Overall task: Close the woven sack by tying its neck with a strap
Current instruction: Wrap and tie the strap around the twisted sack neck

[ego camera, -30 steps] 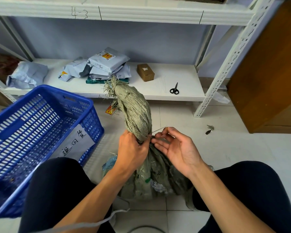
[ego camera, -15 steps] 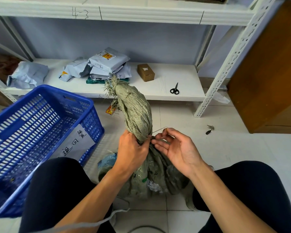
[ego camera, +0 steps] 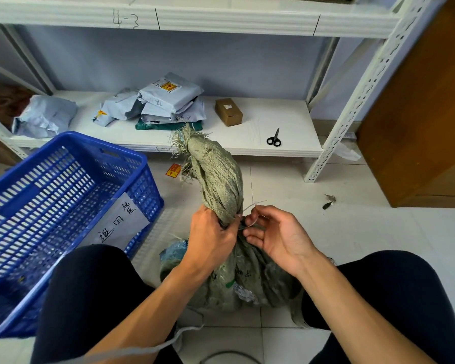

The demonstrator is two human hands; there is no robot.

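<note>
A grey-green woven sack (ego camera: 218,179) stands on the tiled floor between my knees, its neck twisted into an upright bunch with a frayed top. My left hand (ego camera: 210,240) is clenched around the neck from the left side. A thin pale strap (ego camera: 252,225) sits at the neck just right of that hand, one end sticking up and to the right. My right hand (ego camera: 276,235) pinches the strap between thumb and fingertips, close against the neck. How far the strap wraps around the neck is hidden behind my hands.
A blue plastic basket (ego camera: 63,206) with a paper label stands on the left. The low white shelf (ego camera: 294,151) behind holds grey mail bags (ego camera: 166,101), a small cardboard box (ego camera: 229,111) and black scissors (ego camera: 273,139). A wooden door (ego camera: 431,114) is on the right.
My right fingers have curled in tighter on the strap at the neck. The sack and my left hand have hardly moved.
</note>
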